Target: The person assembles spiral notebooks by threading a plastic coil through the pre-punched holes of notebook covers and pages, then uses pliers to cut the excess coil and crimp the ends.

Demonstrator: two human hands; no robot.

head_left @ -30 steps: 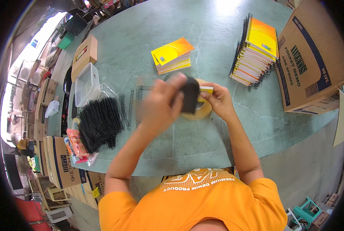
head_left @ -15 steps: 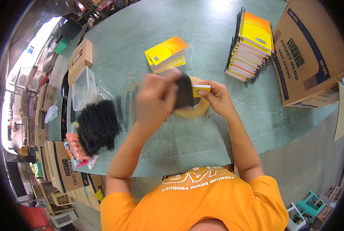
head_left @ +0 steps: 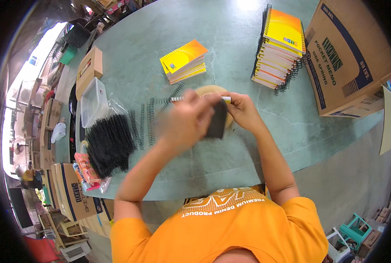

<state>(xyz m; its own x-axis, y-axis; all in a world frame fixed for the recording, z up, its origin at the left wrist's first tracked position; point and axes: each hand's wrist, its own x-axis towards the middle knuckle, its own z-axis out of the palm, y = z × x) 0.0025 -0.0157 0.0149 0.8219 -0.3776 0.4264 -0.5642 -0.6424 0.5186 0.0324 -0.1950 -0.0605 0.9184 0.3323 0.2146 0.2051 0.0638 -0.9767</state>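
Note:
My right hand [head_left: 246, 113] pinches the end of a small memo pad [head_left: 225, 100], turned edge-on so its white and yellow edge shows. My left hand [head_left: 184, 118] is smeared by motion at the pad's other side, its fingers bent near the edge. A dark flat piece [head_left: 216, 125] hangs below the pad between my hands. Beyond them, a round tan thing [head_left: 209, 89] lies on the table, partly hidden. Beside my left hand lie loose black spiral coils [head_left: 150, 122]; one dark coil [head_left: 176, 90] slants just past it.
Unbound yellow memo pads [head_left: 184, 57] are stacked ahead. Spiral-bound notebooks [head_left: 278, 52] form a tall pile by a large carton [head_left: 348, 61] at right. At left are a heap of black coils [head_left: 110, 147], a clear plastic box [head_left: 94, 103] and a brown box [head_left: 90, 72].
My left hand has moved slightly to the right and down. The pad has turned more edge-on, and the dark piece has swung lower. My right hand keeps its pinch.

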